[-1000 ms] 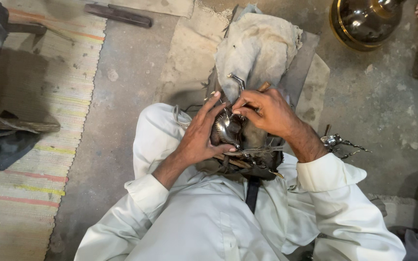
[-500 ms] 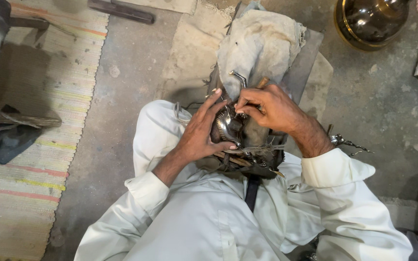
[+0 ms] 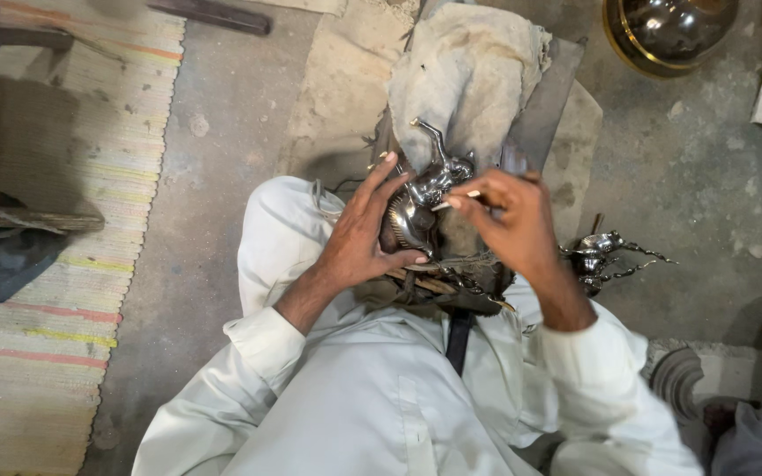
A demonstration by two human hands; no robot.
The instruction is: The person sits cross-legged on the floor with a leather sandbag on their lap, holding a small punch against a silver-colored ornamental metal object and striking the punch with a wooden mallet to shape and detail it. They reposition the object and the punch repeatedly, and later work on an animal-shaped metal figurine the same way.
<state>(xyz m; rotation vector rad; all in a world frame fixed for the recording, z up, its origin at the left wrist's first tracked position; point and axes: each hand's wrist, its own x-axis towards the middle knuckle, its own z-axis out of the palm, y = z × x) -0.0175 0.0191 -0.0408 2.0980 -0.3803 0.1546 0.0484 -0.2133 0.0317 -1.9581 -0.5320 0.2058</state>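
Observation:
A shiny silver metal figurine point(image 3: 423, 196) with a thin curved part sticking up rests on my lap. My left hand point(image 3: 365, 231) grips its rounded body from the left side. My right hand point(image 3: 509, 222) pinches a small pale stick-like tool whose tip touches the figurine's upper part. I wear white sleeves and white trousers. Under the figurine lies a dark worn support point(image 3: 451, 286) with wooden and metal bits.
A dirty cloth point(image 3: 469, 75) covers a block ahead of my knees. A second silver figurine point(image 3: 606, 256) lies on the concrete floor at right. A polished brass-rimmed bowl point(image 3: 668, 31) sits top right. A striped rug point(image 3: 46, 264) lies at left, a dark bar point(image 3: 209, 15) at top.
The view has shifted slightly. My right hand has moved a little to the right and lifted off the figurine, so more of its shiny upper part shows. My left hand keeps its grip.

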